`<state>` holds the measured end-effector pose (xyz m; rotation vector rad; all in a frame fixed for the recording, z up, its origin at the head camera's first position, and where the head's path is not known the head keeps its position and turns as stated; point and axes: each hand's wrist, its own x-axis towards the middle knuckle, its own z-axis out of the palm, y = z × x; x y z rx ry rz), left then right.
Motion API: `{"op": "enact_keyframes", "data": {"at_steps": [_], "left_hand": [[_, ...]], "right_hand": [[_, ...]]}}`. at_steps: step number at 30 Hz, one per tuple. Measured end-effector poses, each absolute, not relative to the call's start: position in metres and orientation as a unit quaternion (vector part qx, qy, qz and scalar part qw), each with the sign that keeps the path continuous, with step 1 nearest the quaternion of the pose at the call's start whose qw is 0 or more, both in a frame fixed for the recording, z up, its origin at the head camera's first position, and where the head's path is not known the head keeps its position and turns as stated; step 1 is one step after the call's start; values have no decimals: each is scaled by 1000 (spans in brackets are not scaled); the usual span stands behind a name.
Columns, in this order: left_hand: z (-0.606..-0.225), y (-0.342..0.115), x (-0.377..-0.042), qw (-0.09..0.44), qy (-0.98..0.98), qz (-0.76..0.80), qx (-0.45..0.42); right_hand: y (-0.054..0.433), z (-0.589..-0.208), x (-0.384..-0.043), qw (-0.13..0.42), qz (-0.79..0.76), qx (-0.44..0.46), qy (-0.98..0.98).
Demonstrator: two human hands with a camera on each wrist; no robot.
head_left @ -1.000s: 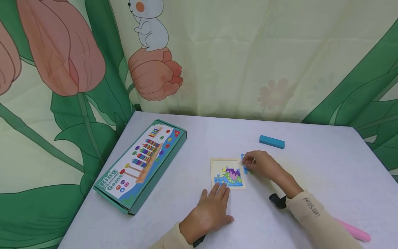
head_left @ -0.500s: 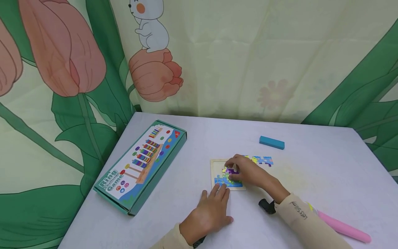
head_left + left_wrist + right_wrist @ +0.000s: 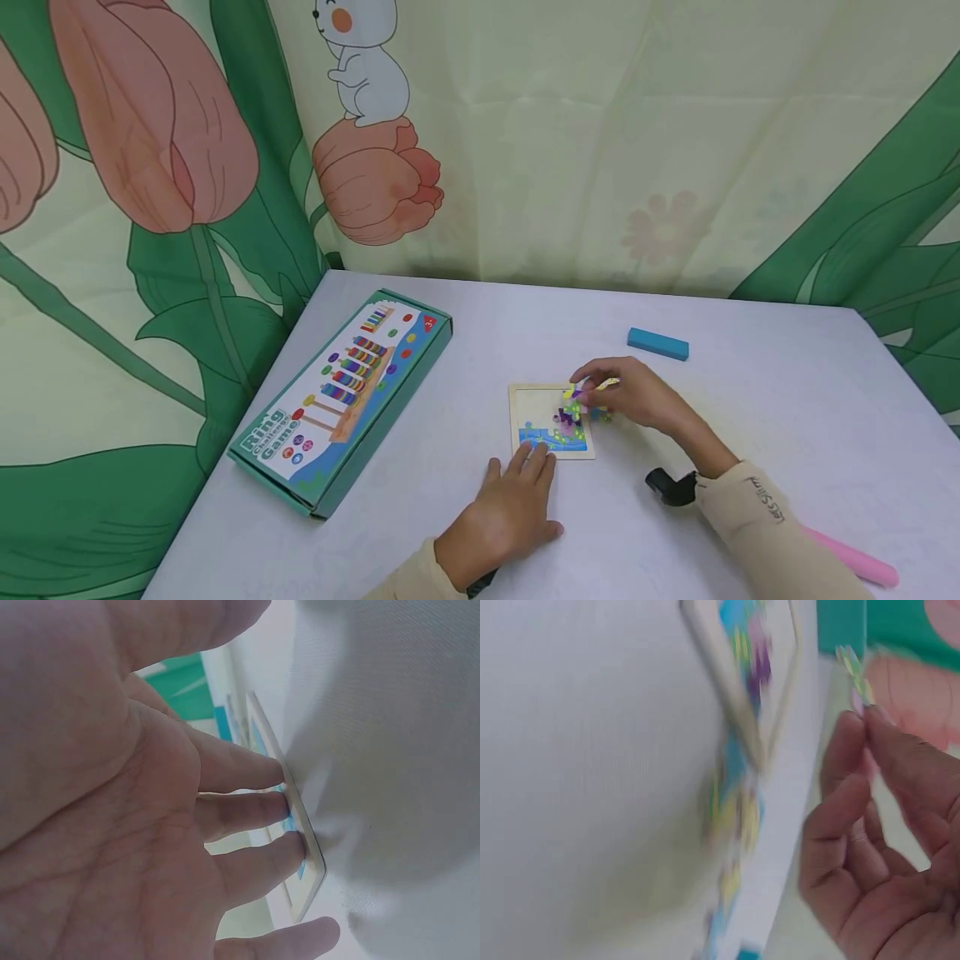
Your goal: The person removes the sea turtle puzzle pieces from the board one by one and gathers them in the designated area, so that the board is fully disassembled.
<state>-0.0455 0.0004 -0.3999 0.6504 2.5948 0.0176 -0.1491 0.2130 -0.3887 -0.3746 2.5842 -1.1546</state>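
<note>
A small wooden puzzle tray [image 3: 514, 417] lies mid-table, with blue, green and purple pieces fitted along its near part and bare wood on its left and far side. My left hand [image 3: 501, 515] rests with its fingers spread and several fingertips on the tray's near edge [image 3: 319, 862]. Above the tray's right side, my right hand [image 3: 637, 393] pinches a green, yellow and purple puzzle piece [image 3: 854, 675] between thumb and fingertips. Loose puzzle pieces [image 3: 735, 814] lie beside the tray, blurred in the right wrist view and mostly hidden behind the right hand in the head view.
On the left lies a green Ring Challenge Game box [image 3: 341, 404]. Farther back on the right is a teal block [image 3: 657, 343]. A pink handle-like object [image 3: 858, 557] shows partly behind the right sleeve. A floral curtain [image 3: 570, 150] hangs behind the table.
My right hand went from the loose pieces to the tray, then drew back up and right with a piece pinched. A yellow-green piece has left the tray. The left hand stays put.
</note>
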Motion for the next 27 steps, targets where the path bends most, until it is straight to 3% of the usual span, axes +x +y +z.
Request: {"op": "enact_keyframes", "data": {"at_steps": [10, 27], "left_hand": [[-400, 2, -45, 240, 943, 18, 231], [-401, 2, -44, 229, 944, 3, 239]], "right_hand": [[271, -384, -148, 190, -344, -39, 919], [259, -397, -149, 165, -276, -35, 946]]}}
